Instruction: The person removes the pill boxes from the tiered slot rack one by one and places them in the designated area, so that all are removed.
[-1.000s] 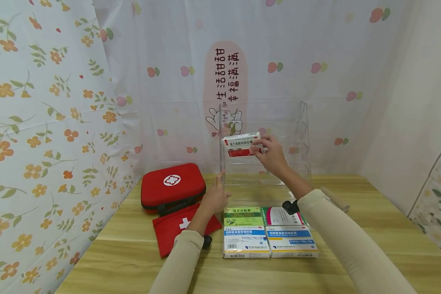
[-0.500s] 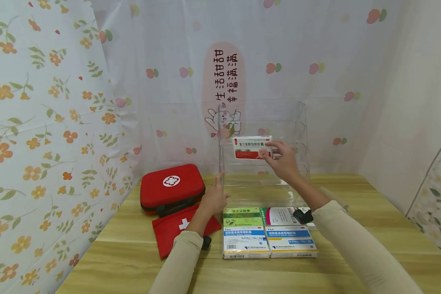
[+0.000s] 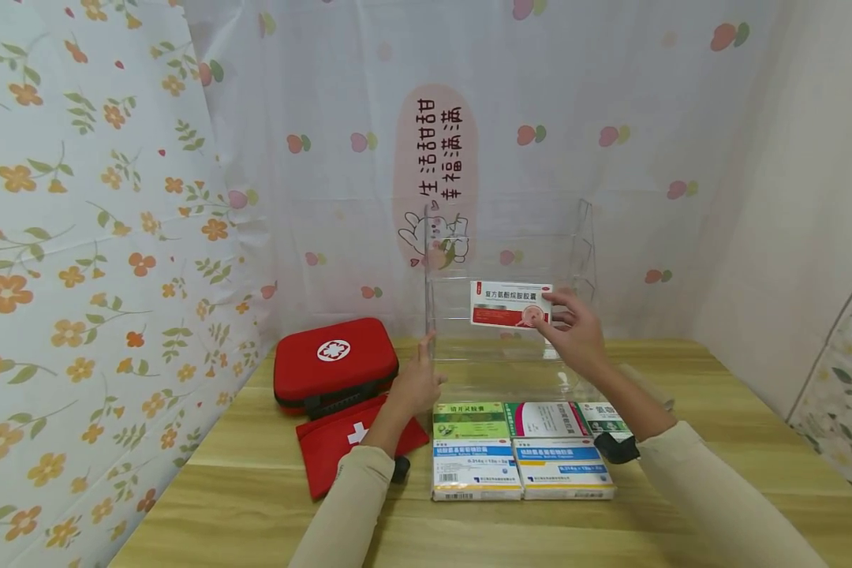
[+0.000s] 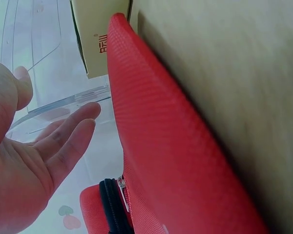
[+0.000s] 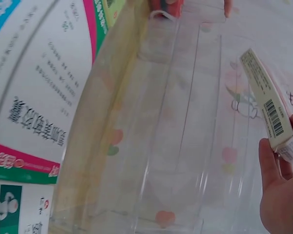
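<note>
My right hand pinches a white and red medicine box by its right end, thumb on the front. The box is held in front of the middle tiers of a clear acrylic display rack. In the right wrist view the box's barcode side faces the camera, and the stepped tiers lie beyond. My left hand is at the rack's lower left edge, index finger along it. The left wrist view shows that hand with extended fingers and thumb apart, beside the clear panel.
In front of the rack lie a green box, a white and pink box, a white and green box and two blue and white boxes. A red first-aid case and red pouch sit left.
My right hand has carried the medicine box rightward and slightly down across the rack, turning its front squarely toward me. My left hand has stayed at the rack's edge.
</note>
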`<state>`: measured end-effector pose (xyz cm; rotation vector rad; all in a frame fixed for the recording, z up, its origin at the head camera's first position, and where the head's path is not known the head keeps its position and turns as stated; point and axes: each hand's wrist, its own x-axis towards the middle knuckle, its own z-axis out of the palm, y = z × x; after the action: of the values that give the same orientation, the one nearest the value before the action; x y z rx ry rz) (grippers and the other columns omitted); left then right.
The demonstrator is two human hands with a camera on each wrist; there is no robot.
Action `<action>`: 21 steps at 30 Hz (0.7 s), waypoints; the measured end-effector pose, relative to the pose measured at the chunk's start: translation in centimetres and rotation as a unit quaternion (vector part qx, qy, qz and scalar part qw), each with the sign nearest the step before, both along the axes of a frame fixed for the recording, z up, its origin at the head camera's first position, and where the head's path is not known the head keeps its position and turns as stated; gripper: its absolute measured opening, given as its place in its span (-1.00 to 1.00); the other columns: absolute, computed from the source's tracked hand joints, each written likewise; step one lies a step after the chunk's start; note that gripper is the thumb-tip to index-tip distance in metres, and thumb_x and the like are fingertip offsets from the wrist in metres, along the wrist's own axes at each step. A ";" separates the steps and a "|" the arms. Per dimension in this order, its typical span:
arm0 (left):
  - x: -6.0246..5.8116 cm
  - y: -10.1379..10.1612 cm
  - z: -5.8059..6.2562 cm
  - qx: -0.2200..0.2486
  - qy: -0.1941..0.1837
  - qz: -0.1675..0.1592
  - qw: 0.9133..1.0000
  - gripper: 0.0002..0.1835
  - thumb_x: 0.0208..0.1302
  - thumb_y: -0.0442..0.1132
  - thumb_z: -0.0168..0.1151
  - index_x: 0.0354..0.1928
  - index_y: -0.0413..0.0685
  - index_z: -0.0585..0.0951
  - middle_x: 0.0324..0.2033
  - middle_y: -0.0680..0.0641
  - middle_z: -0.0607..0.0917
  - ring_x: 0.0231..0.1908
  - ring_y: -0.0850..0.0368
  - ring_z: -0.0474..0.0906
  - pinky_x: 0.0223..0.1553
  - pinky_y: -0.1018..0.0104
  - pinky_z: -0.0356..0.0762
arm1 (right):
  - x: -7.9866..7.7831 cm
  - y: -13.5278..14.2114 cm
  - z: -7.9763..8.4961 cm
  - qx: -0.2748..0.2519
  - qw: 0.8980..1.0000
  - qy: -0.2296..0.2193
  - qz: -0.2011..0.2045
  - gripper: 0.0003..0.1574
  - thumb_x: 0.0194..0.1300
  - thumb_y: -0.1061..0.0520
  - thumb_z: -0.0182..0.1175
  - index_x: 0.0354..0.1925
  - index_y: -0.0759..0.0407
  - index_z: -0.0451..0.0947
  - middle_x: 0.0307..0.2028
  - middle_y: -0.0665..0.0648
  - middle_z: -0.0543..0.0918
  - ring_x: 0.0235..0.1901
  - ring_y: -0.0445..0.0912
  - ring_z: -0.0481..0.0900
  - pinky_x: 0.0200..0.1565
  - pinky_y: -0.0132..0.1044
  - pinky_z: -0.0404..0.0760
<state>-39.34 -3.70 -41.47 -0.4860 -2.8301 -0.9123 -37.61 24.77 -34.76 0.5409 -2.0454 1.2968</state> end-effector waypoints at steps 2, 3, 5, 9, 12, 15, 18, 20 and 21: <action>0.0 0.1 0.1 -0.001 0.001 -0.001 1.000 -0.03 0.37 -0.21 0.26 0.52 0.26 -0.23 0.12 -0.27 0.49 -0.60 0.09 0.40 -0.59 0.27 0.42 | 0.4 0.5 -0.2 -0.004 1.000 -0.016 0.000 -0.44 0.25 0.27 0.36 0.20 0.35 0.47 0.12 0.31 0.51 -0.13 0.14 0.67 -0.17 -0.56 0.56; 0.0 0.1 0.2 0.000 0.002 0.000 1.000 -0.03 0.36 -0.21 0.27 0.52 0.26 -0.23 0.10 -0.28 0.50 -0.61 0.08 0.40 -0.59 0.26 0.41 | 0.7 0.7 -0.3 -0.005 1.000 -0.025 -0.001 -0.44 0.27 0.25 0.35 0.21 0.34 0.46 0.13 0.30 0.52 -0.13 0.07 0.66 -0.17 -0.55 0.57; 0.0 0.1 0.2 -0.006 0.004 0.002 1.000 -0.03 0.37 -0.20 0.27 0.51 0.28 -0.23 0.06 -0.27 0.52 -0.60 0.08 0.40 -0.58 0.26 0.41 | 1.4 1.0 -0.3 -0.006 0.999 -0.042 -0.002 -0.43 0.29 0.22 0.34 0.22 0.32 0.45 0.12 0.31 0.53 -0.15 -0.08 0.66 -0.18 -0.55 0.57; 0.0 0.1 0.2 -0.014 0.005 0.005 1.000 -0.02 0.36 -0.19 0.28 0.51 0.28 -0.23 -0.04 -0.25 0.55 -0.56 0.07 0.43 -0.56 0.26 0.42 | 2.8 1.4 -0.3 -0.002 0.998 -0.070 -0.003 -0.43 0.31 0.27 0.29 0.24 0.37 0.42 0.07 0.40 0.54 -0.19 -0.20 0.62 -0.20 -0.56 0.57; -0.1 0.1 0.1 -0.017 0.008 0.005 1.000 -0.02 0.35 -0.19 0.29 0.51 0.28 -0.22 -0.09 -0.23 0.55 -0.53 0.07 0.46 -0.55 0.25 0.43 | 3.6 1.8 -0.5 0.003 0.997 -0.082 0.002 -0.43 0.32 0.32 0.26 0.25 0.43 0.39 0.06 0.45 0.52 -0.18 -0.18 0.62 -0.21 -0.54 0.58; -0.1 0.1 0.0 -0.015 0.009 0.007 1.000 -0.02 0.34 -0.19 0.30 0.50 0.28 -0.21 -0.07 -0.25 0.56 -0.50 0.06 0.48 -0.55 0.24 0.44 | 4.1 2.4 -1.0 0.000 0.995 -0.101 0.009 -0.42 0.33 0.28 0.27 0.26 0.41 0.39 0.06 0.43 0.51 -0.17 -0.23 0.61 -0.21 -0.51 0.59; -0.1 0.0 0.1 -0.012 0.007 0.008 1.000 -0.02 0.33 -0.19 0.31 0.50 0.29 -0.20 -0.06 -0.24 0.57 -0.53 0.07 0.47 -0.58 0.25 0.43 | 4.5 3.4 -1.6 -0.002 0.993 -0.116 0.015 -0.40 0.34 0.20 0.29 0.28 0.35 0.41 0.06 0.38 0.50 -0.17 -0.28 0.61 -0.21 -0.46 0.62; -0.1 -0.1 0.1 -0.010 0.007 0.004 1.000 -0.02 0.33 -0.19 0.31 0.50 0.28 -0.20 -0.15 -0.23 0.58 -0.59 0.07 0.45 -0.60 0.25 0.42 | 4.7 4.0 -2.0 0.003 0.992 -0.124 0.020 -0.39 0.33 0.17 0.31 0.28 0.33 0.42 0.07 0.37 0.50 -0.17 -0.27 0.63 -0.21 -0.43 0.63; -0.1 -0.1 0.2 -0.011 0.007 0.002 1.000 -0.02 0.33 -0.19 0.31 0.50 0.28 -0.20 -0.22 -0.22 0.58 -0.62 0.07 0.43 -0.62 0.25 0.41 | 4.9 4.3 -2.2 0.010 0.992 -0.126 0.021 -0.39 0.33 0.15 0.31 0.27 0.32 0.43 0.07 0.36 0.51 -0.16 -0.26 0.64 -0.21 -0.42 0.64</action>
<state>-39.45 -3.84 -41.30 -0.4860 -2.8305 -0.8738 -32.74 29.09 -36.92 0.4496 -2.2654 1.4316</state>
